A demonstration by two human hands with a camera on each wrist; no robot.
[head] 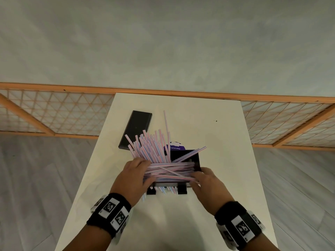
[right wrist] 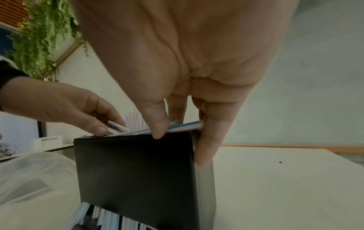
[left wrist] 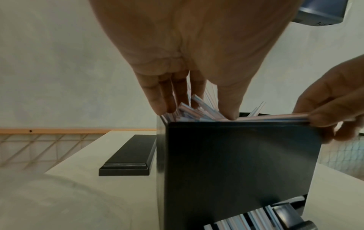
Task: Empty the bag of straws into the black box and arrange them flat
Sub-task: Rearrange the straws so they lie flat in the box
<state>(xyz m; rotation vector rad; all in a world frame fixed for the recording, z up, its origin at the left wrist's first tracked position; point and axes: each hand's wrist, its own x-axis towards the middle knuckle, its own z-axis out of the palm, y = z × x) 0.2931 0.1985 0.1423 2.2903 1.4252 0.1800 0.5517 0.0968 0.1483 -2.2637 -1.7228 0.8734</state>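
Observation:
A heap of pink-and-blue striped straws (head: pixel 170 169) lies across the open black box (head: pixel 196 160) in the middle of the white table. Many of them fan up and away past the box's left end. My left hand (head: pixel 147 171) grips the bundle at its left end, thumb under and fingers over. My right hand (head: pixel 197 175) pinches the straws' right ends at the box's near right corner, with one finger down the box's side (right wrist: pixel 202 155). More straw ends (head: pixel 166 190) poke out of the slot at the box's foot. A purple bag (head: pixel 176 146) lies behind the box, mostly hidden.
The black lid (head: pixel 135 130) lies flat on the table (head: pixel 217 133), behind and to the left of the box. One stray straw (head: pixel 165 122) points toward the far edge. A low lattice screen (head: pixel 63 115) runs behind the table.

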